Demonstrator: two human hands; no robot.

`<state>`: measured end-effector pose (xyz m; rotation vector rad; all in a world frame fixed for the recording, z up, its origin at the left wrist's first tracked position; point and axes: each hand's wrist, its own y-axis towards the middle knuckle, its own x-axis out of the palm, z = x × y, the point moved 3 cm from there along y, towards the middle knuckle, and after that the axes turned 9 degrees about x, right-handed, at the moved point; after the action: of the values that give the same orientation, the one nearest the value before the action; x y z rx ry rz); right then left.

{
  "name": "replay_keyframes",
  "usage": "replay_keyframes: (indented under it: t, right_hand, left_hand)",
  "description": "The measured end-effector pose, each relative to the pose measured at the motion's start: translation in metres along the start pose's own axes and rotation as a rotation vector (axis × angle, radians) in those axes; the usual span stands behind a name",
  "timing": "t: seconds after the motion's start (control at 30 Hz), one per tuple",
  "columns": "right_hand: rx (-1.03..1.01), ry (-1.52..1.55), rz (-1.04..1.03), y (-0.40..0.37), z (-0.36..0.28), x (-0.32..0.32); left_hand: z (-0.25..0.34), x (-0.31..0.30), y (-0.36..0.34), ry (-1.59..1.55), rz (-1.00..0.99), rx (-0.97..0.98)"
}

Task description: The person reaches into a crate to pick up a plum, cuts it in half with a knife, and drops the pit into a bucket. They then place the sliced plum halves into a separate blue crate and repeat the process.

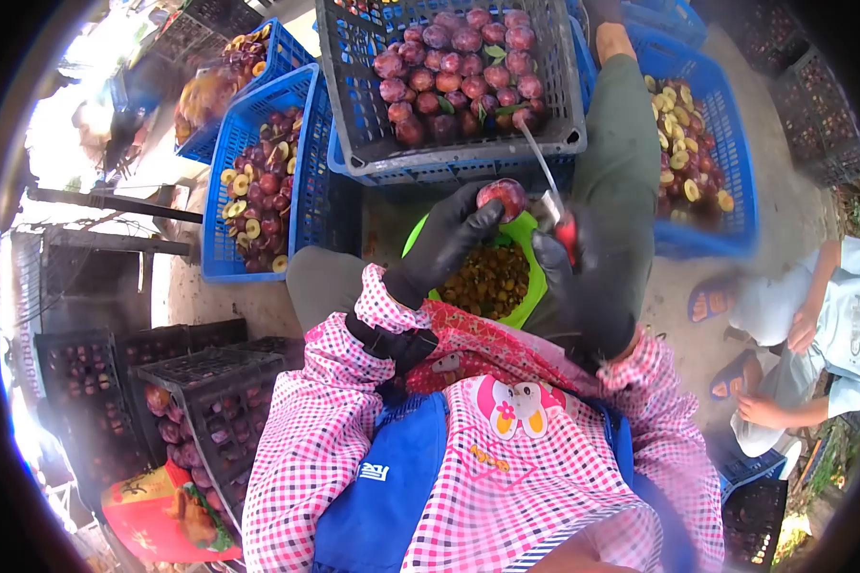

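In a black glove, my left hand [446, 239] is closed on a whole reddish plum [503, 198], held up by the fingertips. My right hand [575, 272], gloved too, grips a knife [566, 234] by its red handle; the thin blade [539, 158] points up and away, apart from the plum. Below both hands sits a bright green basin [531, 277] holding a brownish mass of small bits, perhaps plum stones. Just beyond, a dark crate [354, 115] of whole plums [459, 72] with a few leaves rests on a blue crate.
Blue crates with cut plums stand to the left [212, 224] and right [750, 205]. Black crates [201, 382] of plums are stacked at lower left, near a red patterned cloth [143, 516]. A person in a light shirt [846, 306] sits at the right, sandalled feet towards me.
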<state>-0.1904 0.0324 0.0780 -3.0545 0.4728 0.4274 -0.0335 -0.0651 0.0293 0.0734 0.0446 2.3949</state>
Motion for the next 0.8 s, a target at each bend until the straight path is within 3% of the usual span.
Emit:
replay_keyframes:
  t: [0.03, 0.1, 0.17, 0.2, 0.33, 0.4, 0.43, 0.5, 0.53, 0.6, 0.63, 0.7, 0.73, 0.77, 0.8]
  right_hand:
    - [0.006, -0.002, 0.001, 0.004, 0.003, -0.002]
    - [-0.204, -0.243, 0.008, 0.021, 0.007, -0.005]
    - [-0.143, -0.212, -0.041, 0.023, 0.019, -0.002]
    - [-0.080, -0.180, -0.090, 0.024, 0.025, 0.000]
    - [-0.136, -0.154, -0.086, 0.022, 0.025, 0.006]
    - [-0.185, -0.143, -0.011, 0.020, 0.016, 0.003]
    - [-0.180, -0.144, -0.010, 0.019, 0.013, 0.000]
    - [-0.298, -0.429, -0.047, 0.018, 0.000, -0.003]
    - [-0.288, -0.427, -0.051, 0.018, -0.007, -0.008]
    - [-0.356, -0.723, -0.559, 0.018, -0.018, 0.000]
    - [-0.353, -0.721, -0.561, 0.018, -0.015, 0.000]
    - [-0.327, -0.253, -0.503, 0.019, -0.003, -0.004]
    - [-0.267, 0.091, -0.138, 0.024, 0.037, -0.003]
    - [-0.279, 0.087, -0.147, 0.035, 0.037, -0.016]
    - [-0.049, 0.321, -0.143, 0.046, 0.044, -0.035]
  left_hand:
    - [0.001, 0.006, -0.002, -0.121, -0.041, -0.020]
    - [0.014, 0.016, -0.004, -0.239, -0.085, -0.032]
    - [0.030, 0.026, -0.009, -0.150, -0.039, 0.049]
    - [0.033, 0.030, -0.009, 0.003, 0.037, 0.211]
    - [0.013, 0.032, -0.011, 0.207, 0.087, 0.231]
    - [-0.009, 0.040, -0.006, -0.517, 0.095, 0.020]
    - [-0.015, 0.041, -0.011, -0.520, 0.094, 0.015]
    - [0.015, 0.051, -0.015, -0.394, 0.028, -0.152]
    - [0.011, 0.054, -0.016, -0.574, -0.051, -0.089]
    - [-0.002, 0.055, -0.024, -0.509, -0.046, -0.099]
    - [-0.007, 0.055, -0.027, -0.439, -0.045, -0.101]
    - [-0.013, 0.055, -0.028, -0.303, -0.061, -0.099]
    - [-0.016, 0.055, -0.016, -0.740, -0.280, -0.335]
    - [-0.016, 0.053, -0.007, -1.173, -0.498, -0.579]
    - [-0.024, 0.048, -0.005, -1.173, -0.387, -0.611]
